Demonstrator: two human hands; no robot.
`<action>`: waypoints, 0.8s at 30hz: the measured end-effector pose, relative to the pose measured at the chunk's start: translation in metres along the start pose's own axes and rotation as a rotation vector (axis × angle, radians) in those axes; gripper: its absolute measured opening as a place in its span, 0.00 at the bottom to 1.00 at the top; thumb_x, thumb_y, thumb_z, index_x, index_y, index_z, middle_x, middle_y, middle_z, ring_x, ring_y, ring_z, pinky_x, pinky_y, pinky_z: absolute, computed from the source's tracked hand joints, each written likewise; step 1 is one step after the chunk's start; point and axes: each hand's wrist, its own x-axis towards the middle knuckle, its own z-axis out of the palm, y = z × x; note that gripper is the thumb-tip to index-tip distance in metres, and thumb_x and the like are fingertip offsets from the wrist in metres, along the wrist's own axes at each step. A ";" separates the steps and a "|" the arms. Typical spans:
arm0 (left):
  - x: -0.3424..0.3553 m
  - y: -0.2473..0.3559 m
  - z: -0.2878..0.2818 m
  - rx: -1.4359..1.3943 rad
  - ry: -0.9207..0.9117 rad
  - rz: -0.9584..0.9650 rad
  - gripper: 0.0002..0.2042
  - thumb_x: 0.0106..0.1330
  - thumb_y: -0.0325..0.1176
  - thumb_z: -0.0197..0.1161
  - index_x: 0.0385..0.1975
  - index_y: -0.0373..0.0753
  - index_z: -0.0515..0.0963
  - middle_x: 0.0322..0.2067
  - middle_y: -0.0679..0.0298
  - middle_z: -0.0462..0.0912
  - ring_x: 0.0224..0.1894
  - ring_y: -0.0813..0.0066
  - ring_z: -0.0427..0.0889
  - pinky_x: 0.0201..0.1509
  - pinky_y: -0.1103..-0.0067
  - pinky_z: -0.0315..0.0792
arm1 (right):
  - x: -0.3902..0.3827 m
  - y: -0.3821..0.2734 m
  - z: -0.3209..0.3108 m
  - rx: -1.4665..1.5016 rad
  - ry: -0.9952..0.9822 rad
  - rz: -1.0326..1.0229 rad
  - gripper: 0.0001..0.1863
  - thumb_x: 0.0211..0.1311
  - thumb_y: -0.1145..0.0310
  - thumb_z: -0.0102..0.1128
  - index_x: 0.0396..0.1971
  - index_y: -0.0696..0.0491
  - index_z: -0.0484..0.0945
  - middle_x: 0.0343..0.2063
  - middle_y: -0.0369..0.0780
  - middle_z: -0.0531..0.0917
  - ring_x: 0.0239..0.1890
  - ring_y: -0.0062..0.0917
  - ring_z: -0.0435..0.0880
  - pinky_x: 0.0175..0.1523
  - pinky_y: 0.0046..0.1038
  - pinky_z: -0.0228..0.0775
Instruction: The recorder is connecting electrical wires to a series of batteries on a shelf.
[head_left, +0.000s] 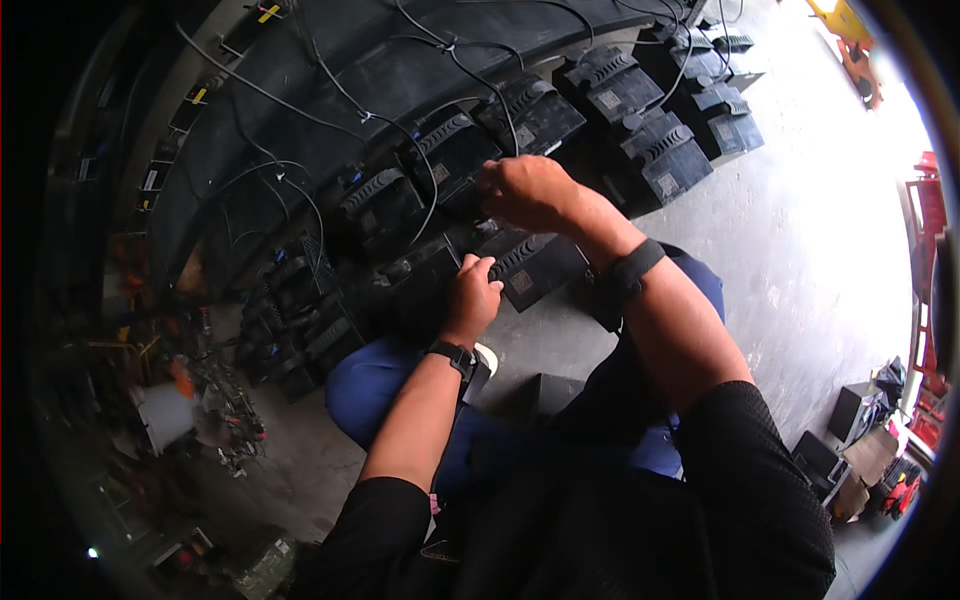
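- Head view: our left hand [474, 300] beside a black box [545, 268], right hand [532, 192] farther forward.
- We cannot tell either grip's state.
- The box's square label [520, 283]: too small to read.

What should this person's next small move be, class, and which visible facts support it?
Perhaps the left hand should steady the near box by its ribbed part: its fingertips are right by that part's left end, while the right hand is curled farther forward. Whether either hand holds anything small cannot be told.
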 end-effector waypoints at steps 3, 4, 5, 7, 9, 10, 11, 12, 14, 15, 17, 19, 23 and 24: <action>0.002 0.002 -0.005 0.107 -0.031 -0.033 0.20 0.53 0.28 0.72 0.46 0.31 0.78 0.43 0.50 0.78 0.47 0.47 0.81 0.51 0.64 0.76 | -0.003 -0.004 -0.013 0.022 0.016 0.014 0.12 0.56 0.62 0.63 0.33 0.54 0.78 0.24 0.47 0.81 0.32 0.47 0.83 0.36 0.44 0.75; 0.004 0.004 -0.005 0.113 -0.043 -0.029 0.20 0.53 0.28 0.72 0.46 0.31 0.78 0.43 0.50 0.78 0.47 0.47 0.81 0.51 0.64 0.76 | -0.004 -0.004 -0.015 0.030 0.020 0.024 0.12 0.56 0.62 0.63 0.33 0.54 0.78 0.24 0.47 0.81 0.32 0.47 0.83 0.36 0.44 0.75; 0.006 0.007 -0.004 0.153 -0.054 -0.014 0.20 0.53 0.29 0.72 0.46 0.32 0.79 0.43 0.51 0.78 0.47 0.48 0.80 0.51 0.63 0.75 | -0.005 -0.004 -0.017 0.015 0.045 0.013 0.11 0.56 0.62 0.63 0.33 0.54 0.77 0.24 0.47 0.81 0.32 0.47 0.83 0.36 0.45 0.75; 0.011 0.012 -0.001 0.211 -0.047 0.055 0.20 0.53 0.30 0.72 0.46 0.33 0.79 0.43 0.52 0.79 0.48 0.50 0.78 0.54 0.64 0.73 | -0.006 -0.004 -0.020 0.006 0.059 -0.002 0.11 0.56 0.62 0.63 0.32 0.55 0.76 0.24 0.47 0.82 0.32 0.47 0.84 0.37 0.45 0.75; 0.020 0.018 0.006 0.200 -0.040 0.091 0.20 0.51 0.29 0.73 0.46 0.32 0.80 0.43 0.51 0.79 0.48 0.49 0.78 0.54 0.63 0.73 | -0.007 -0.005 -0.021 0.019 0.073 -0.005 0.12 0.56 0.62 0.63 0.32 0.55 0.76 0.24 0.48 0.82 0.32 0.47 0.84 0.37 0.45 0.75; 0.025 0.021 0.010 0.189 -0.020 0.121 0.21 0.50 0.29 0.74 0.46 0.32 0.80 0.42 0.50 0.79 0.48 0.48 0.78 0.54 0.63 0.72 | -0.006 -0.006 -0.022 0.026 0.085 -0.021 0.12 0.56 0.62 0.63 0.33 0.54 0.76 0.24 0.48 0.82 0.32 0.47 0.84 0.37 0.45 0.75; 0.031 0.023 0.016 0.180 -0.004 0.127 0.21 0.50 0.30 0.74 0.46 0.33 0.80 0.42 0.50 0.80 0.49 0.49 0.78 0.54 0.63 0.72 | -0.006 -0.007 -0.022 0.019 0.076 -0.017 0.13 0.56 0.61 0.63 0.34 0.54 0.76 0.25 0.48 0.82 0.32 0.47 0.84 0.37 0.45 0.75; 0.036 0.026 0.021 0.178 -0.009 0.128 0.21 0.50 0.30 0.74 0.46 0.33 0.80 0.42 0.50 0.80 0.49 0.49 0.78 0.54 0.63 0.72 | -0.007 -0.008 -0.023 0.021 0.075 -0.012 0.13 0.56 0.61 0.63 0.34 0.54 0.76 0.25 0.48 0.82 0.32 0.47 0.84 0.37 0.45 0.75; 0.043 0.033 0.028 0.228 -0.046 0.034 0.21 0.49 0.31 0.74 0.44 0.33 0.81 0.43 0.51 0.80 0.49 0.49 0.78 0.55 0.63 0.72 | -0.010 -0.010 -0.026 0.035 0.086 -0.002 0.12 0.57 0.61 0.63 0.34 0.53 0.77 0.25 0.47 0.82 0.33 0.47 0.84 0.37 0.45 0.75; 0.044 0.032 0.032 0.250 -0.045 0.030 0.19 0.50 0.32 0.74 0.42 0.35 0.82 0.41 0.52 0.80 0.48 0.51 0.78 0.55 0.64 0.72 | -0.013 -0.011 -0.028 0.036 0.083 0.001 0.12 0.57 0.61 0.63 0.34 0.53 0.77 0.25 0.47 0.82 0.33 0.47 0.84 0.37 0.45 0.75; 0.046 0.029 0.035 0.249 -0.040 0.035 0.19 0.50 0.32 0.75 0.42 0.35 0.82 0.42 0.52 0.80 0.48 0.51 0.78 0.55 0.64 0.73 | -0.018 -0.012 -0.032 0.040 0.101 0.018 0.12 0.57 0.61 0.63 0.34 0.53 0.78 0.25 0.47 0.83 0.33 0.46 0.84 0.37 0.44 0.75; 0.045 0.024 0.036 0.229 -0.012 0.072 0.19 0.50 0.32 0.74 0.43 0.34 0.81 0.42 0.52 0.80 0.47 0.51 0.79 0.53 0.64 0.74 | -0.019 -0.008 -0.035 0.030 0.090 0.034 0.12 0.57 0.60 0.63 0.34 0.52 0.78 0.26 0.47 0.83 0.34 0.46 0.84 0.38 0.44 0.76; 0.035 0.010 0.031 0.094 0.006 0.066 0.22 0.49 0.30 0.74 0.45 0.30 0.80 0.41 0.49 0.80 0.45 0.50 0.81 0.51 0.67 0.75 | -0.019 0.000 -0.037 0.022 0.081 0.059 0.12 0.58 0.60 0.64 0.36 0.51 0.80 0.27 0.46 0.84 0.35 0.45 0.85 0.38 0.44 0.76; 0.033 0.006 0.030 0.097 0.004 0.064 0.22 0.49 0.30 0.74 0.45 0.30 0.80 0.41 0.49 0.80 0.45 0.50 0.81 0.51 0.67 0.75 | -0.019 0.000 -0.038 0.021 0.083 0.055 0.12 0.58 0.60 0.64 0.37 0.51 0.80 0.27 0.46 0.84 0.35 0.45 0.85 0.39 0.44 0.76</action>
